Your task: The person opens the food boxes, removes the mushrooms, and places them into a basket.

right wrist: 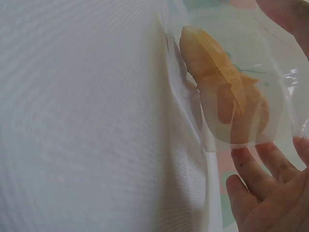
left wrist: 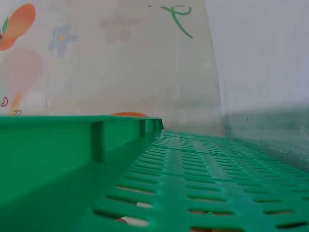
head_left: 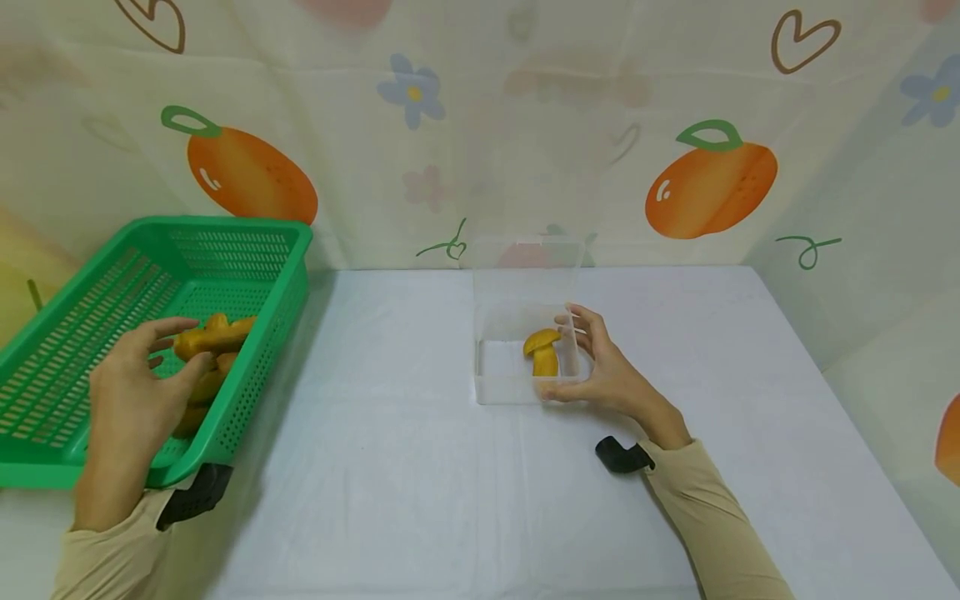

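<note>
My left hand (head_left: 142,400) reaches into the green basket (head_left: 292,275), thumb and fingers spread about the end of a yellow-brown mushroom (head_left: 217,337) on top of a small pile. At centre right, my right hand (head_left: 611,371) grips the right side of a clear plastic box (head_left: 495,390), thumb along the front and fingers along the side. Inside this box stands one yellow mushroom (head_left: 545,353), its cap tilted left. Through the clear wall the right wrist view shows the mushroom (right wrist: 212,72) beside the fingers (right wrist: 260,174). Basket mesh (left wrist: 193,183) hides the left hand in its wrist view.
The box's clear lid (head_left: 525,271) stands raised at its back. A white cloth (head_left: 390,467) covers the table, and a printed curtain (head_left: 480,125) hangs behind it. The basket's high right wall lies between the pile and the box.
</note>
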### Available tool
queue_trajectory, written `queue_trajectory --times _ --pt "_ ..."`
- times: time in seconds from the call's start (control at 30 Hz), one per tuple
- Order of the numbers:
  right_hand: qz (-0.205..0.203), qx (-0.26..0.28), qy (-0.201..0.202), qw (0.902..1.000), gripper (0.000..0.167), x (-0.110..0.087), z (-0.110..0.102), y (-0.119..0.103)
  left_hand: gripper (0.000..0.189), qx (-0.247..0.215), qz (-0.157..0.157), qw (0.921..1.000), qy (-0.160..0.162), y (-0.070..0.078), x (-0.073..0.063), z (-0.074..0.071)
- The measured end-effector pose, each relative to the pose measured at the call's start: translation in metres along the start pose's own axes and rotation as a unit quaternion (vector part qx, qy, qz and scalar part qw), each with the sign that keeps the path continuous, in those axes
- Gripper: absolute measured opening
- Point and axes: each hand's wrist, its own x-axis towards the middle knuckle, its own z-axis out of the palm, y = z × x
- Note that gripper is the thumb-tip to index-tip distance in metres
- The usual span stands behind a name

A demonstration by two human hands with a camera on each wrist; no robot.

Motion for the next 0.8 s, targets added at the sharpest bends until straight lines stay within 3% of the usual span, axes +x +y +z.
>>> queue_trajectory --times 0.27,0.53,0.8 --pt "0.006 0.001 0.000 1.0000 0.118 -0.001 0.001 -0.002 0.040 -0.041 0.060 0.9971 0.021 0.008 -0.004 0.004" --pt "0.012 -0.001 0.001 0.9999 0.119 -0.001 0.001 -0.002 0.044 -0.102 0.100 0.9885 0.048 0.030 -0.009 0.007" --pt "-0.001 0.002 0.001 1.0000 0.120 0.000 0.000 -0.001 0.047 -0.117 0.141 0.9825 0.035 0.047 -0.014 0.018"
